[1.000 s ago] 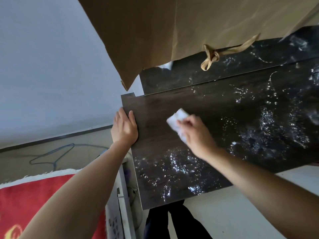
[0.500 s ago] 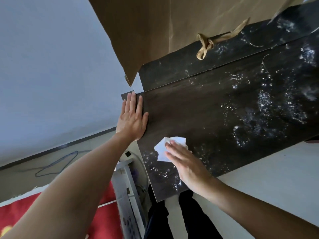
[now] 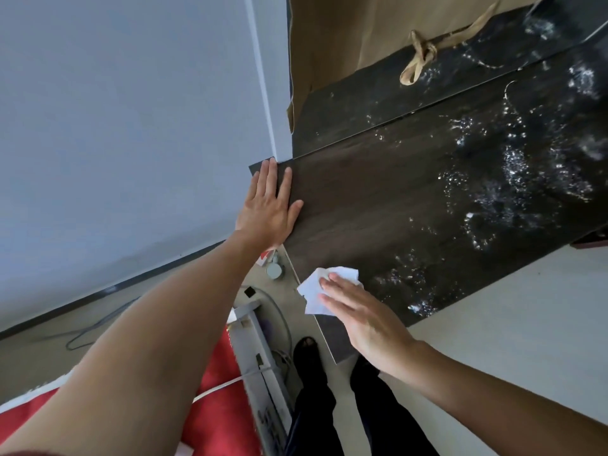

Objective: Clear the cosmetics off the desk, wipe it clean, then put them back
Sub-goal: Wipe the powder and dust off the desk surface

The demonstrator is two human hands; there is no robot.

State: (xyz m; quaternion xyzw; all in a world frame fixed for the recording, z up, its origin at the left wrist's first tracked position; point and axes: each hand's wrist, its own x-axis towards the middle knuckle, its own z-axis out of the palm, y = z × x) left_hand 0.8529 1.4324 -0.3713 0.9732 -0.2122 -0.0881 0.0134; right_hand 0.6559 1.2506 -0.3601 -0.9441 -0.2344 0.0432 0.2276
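Note:
The dark wood desk (image 3: 394,205) fills the right half of the head view, with glistening wet patches across its right part. A white wipe (image 3: 316,287) lies at the desk's near left corner. My right hand (image 3: 365,317) presses flat on the wipe with straight fingers. My left hand (image 3: 268,207) rests flat on the desk's left edge, fingers straight, pointing toward the wall. No cosmetics are visible on the desk.
A brown paper bag (image 3: 362,34) with a knotted handle (image 3: 421,57) stands at the back of the desk by the wall. Below the desk's left side are a white rack (image 3: 260,360), cables, a red rug (image 3: 217,413) and my legs (image 3: 316,406).
My right hand has swept the wipe from the middle left of the desk down toward its near left corner. My left hand flattened and stayed on the left edge.

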